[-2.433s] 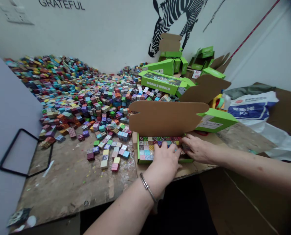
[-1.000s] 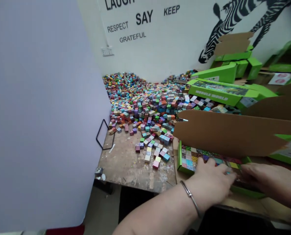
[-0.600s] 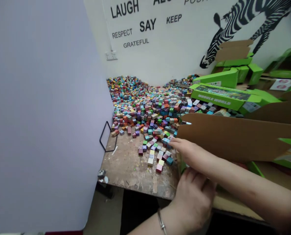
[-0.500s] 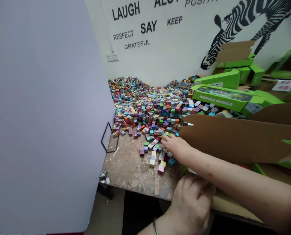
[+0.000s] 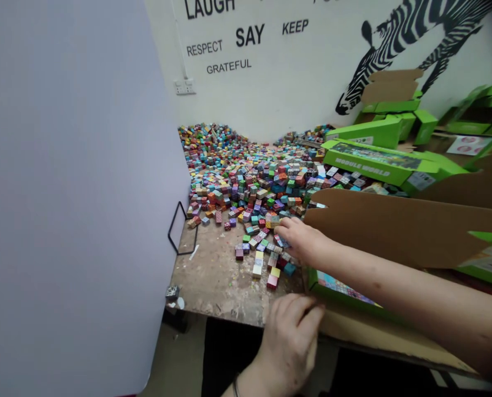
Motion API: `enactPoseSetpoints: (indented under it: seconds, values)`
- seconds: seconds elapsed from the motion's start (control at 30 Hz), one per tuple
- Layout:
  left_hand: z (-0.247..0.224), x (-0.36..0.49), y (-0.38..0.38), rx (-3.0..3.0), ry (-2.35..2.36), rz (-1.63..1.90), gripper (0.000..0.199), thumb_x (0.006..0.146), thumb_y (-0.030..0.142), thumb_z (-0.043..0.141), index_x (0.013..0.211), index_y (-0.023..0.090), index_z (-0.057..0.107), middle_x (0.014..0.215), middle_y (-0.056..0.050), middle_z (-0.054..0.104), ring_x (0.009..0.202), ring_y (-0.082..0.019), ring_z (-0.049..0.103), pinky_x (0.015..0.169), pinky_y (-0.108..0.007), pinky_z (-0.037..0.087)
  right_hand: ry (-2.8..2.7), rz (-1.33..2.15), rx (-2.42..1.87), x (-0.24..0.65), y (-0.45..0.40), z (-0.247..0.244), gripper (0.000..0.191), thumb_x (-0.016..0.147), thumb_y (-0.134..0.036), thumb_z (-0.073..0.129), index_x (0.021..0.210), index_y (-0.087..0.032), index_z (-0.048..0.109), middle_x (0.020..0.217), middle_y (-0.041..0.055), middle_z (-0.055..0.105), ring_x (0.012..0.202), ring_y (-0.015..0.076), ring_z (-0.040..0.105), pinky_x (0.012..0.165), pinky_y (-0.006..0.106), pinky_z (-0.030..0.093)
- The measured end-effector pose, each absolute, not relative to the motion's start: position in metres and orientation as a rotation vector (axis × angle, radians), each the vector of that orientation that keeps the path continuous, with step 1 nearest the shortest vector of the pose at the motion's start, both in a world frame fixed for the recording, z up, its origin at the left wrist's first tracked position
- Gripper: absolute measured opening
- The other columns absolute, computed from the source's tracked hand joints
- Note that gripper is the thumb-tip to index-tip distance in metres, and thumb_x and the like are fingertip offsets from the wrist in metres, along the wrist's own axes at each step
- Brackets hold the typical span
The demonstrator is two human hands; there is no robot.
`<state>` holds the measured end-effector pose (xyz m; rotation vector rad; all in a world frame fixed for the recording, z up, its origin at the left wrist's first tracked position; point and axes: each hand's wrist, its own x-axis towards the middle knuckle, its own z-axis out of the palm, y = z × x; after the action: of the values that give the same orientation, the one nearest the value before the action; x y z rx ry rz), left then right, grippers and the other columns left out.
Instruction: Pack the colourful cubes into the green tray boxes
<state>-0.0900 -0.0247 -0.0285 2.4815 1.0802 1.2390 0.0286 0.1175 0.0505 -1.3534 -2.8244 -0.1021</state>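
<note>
My right hand point(image 5: 301, 240) reaches in from the right to the near edge of a pile of small patterned blocks point(image 5: 254, 190). Its fingers are bent down over a small block point(image 5: 279, 241), and the fingertips are partly hidden. Close to the table's front edge is my left hand point(image 5: 285, 336), its fingers curled together; whether anything is inside them is hidden. Just right of it lies an open green box point(image 5: 318, 284) filled with colourful blocks, partly covered by my right forearm. A cream block strip point(image 5: 258, 264) and a pink block point(image 5: 272, 282) lie left of my right hand.
A large pale panel point(image 5: 72, 193) closes off the left side, with a black wire frame point(image 5: 182, 229) beside it. Brown cardboard flaps point(image 5: 394, 226) rise at right. Behind them sit a green printed box point(image 5: 365, 160) and several other green boxes.
My left hand has moved left, away from the green box, uncovering its blocks. My right hand's fingers have drawn in and bent. The view has shifted slightly.
</note>
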Motion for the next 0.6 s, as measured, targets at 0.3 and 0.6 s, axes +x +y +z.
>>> enactPoseSetpoints:
  seconds: [0.3,0.6]
  values:
    - [-0.032,-0.096,-0.009,2.433,1.127,1.323,0.039,0.087,0.005,0.049,0.124,0.017,0.053,0.11,-0.012,0.058,0.104,-0.022,0.054,0.088,-0.039,0.05,-2.107,1.069,-1.49,0.142,0.03,0.07,0.048,0.078,-0.034,0.058,0.125,-0.024,0.057,0.121,0.0059,0.059,0.104,0.0214,0.058,0.089,0.032,0.048]
    - [-0.006,-0.052,0.008,2.67,0.903,1.125,0.036,0.087,0.012,0.05,0.123,0.015,0.054,0.121,-0.013,0.057,0.112,-0.026,0.049,0.092,-0.045,0.049,-2.201,0.736,-1.704,0.227,0.002,0.05,0.04,0.074,-0.02,0.052,0.11,-0.023,0.068,0.105,0.0088,0.063,0.098,0.0219,0.06,0.086,0.033,0.049]
